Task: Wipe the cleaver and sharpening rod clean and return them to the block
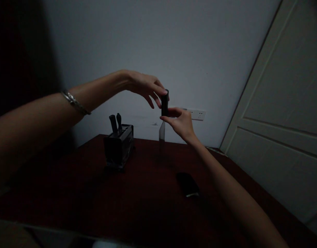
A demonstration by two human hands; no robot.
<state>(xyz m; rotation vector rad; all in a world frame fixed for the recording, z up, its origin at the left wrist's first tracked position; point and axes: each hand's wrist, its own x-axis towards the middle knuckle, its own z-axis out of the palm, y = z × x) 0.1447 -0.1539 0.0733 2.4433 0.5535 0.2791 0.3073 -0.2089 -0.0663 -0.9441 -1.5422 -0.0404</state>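
A knife [162, 132] hangs upright above the table, its dark handle on top and its pale blade pointing down. My left hand [148, 86] reaches in from the left and grips the upper end of the handle with its fingertips, other fingers hanging loosely beside it. Lower on the same handle, my right hand [181, 121] pinches it between thumb and fingers, near where the blade begins. To the left stands a dark knife block [119, 144] with two black handles [115, 123] sticking up from its top. Dim light hides the blade's finer detail.
The dark red table [145, 193] reaches back to a pale wall. On it, below my right hand, lies a flat black object [187, 184] with a light edge; its kind is unclear. A power socket strip [198, 114] is on the wall, and a white door [282, 113] stands at right.
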